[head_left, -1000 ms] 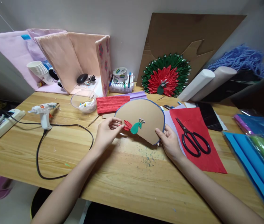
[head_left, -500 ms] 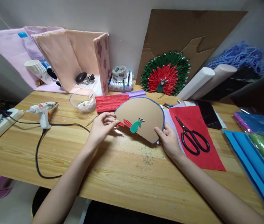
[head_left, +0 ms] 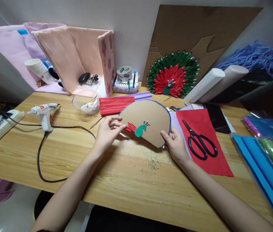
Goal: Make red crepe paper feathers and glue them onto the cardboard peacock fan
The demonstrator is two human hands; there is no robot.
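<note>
My right hand (head_left: pixel 175 144) grips the lower right edge of a rounded cardboard piece (head_left: pixel 148 111) with a blue rim, thumb on top. It is held tilted above the table. On the cardboard sits a green peacock body (head_left: pixel 140 130) with small pins on its head, and one red paper petal (head_left: pixel 132 126) lies beside it on the left. Between the thumb and fingers of my left hand (head_left: pixel 109 130) is another red paper petal (head_left: pixel 127 129), at the cardboard's lower left edge and close to the first petal. Its hidden end lies under my fingertips.
A glue gun (head_left: pixel 45 117) stands at left, its black cable (head_left: pixel 39 161) looping over the table. Black scissors (head_left: pixel 200 143) lie on red paper (head_left: pixel 220 161) at right. Behind are folded red crepe paper (head_left: pixel 116 105), a clear bowl (head_left: pixel 78 101) and a finished peacock (head_left: pixel 148 69).
My left hand has shifted slightly right, bringing its red petal closer to the petal on the cardboard. My right hand keeps its hold, and the view has tilted a little.
</note>
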